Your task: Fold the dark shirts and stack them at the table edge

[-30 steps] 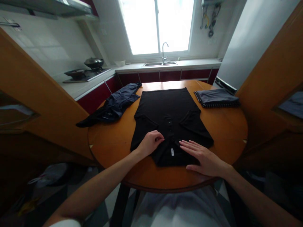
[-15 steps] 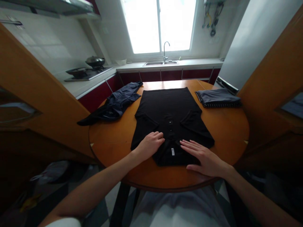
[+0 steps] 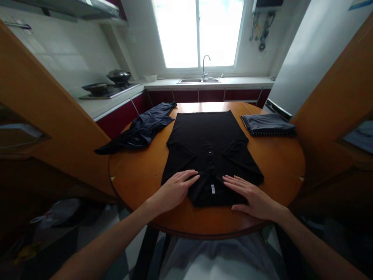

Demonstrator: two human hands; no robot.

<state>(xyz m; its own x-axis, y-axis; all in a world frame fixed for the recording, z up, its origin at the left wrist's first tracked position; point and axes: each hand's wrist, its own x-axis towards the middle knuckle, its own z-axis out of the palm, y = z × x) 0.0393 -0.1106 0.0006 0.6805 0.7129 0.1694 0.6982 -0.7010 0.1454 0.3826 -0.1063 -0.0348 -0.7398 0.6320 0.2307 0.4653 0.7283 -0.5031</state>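
A black buttoned shirt (image 3: 204, 128) lies spread on the round wooden table (image 3: 140, 171), its collar end towards me. Both of its sleeves are laid across the body. A small white label (image 3: 213, 189) shows inside the neck, and a few buttons run up the middle. My left hand (image 3: 176, 189) rests at the left side of the collar with fingers stretched out. On the collar's right side, my right hand (image 3: 250, 194) lies flat, fingers extended and thumb apart. Neither hand grips the cloth.
A crumpled dark blue garment (image 3: 145, 126) lies at the table's left, one end past the edge. Folded grey and black clothes (image 3: 269, 123) are stacked at the right. Beyond the table are a stove with pans (image 3: 118, 76) and a sink (image 3: 198, 80) under the window.
My left hand has opened from a closed pinch at the collar and moved slightly left and towards me. My right hand and the shirt have stayed nearly still; the view has tilted a little.
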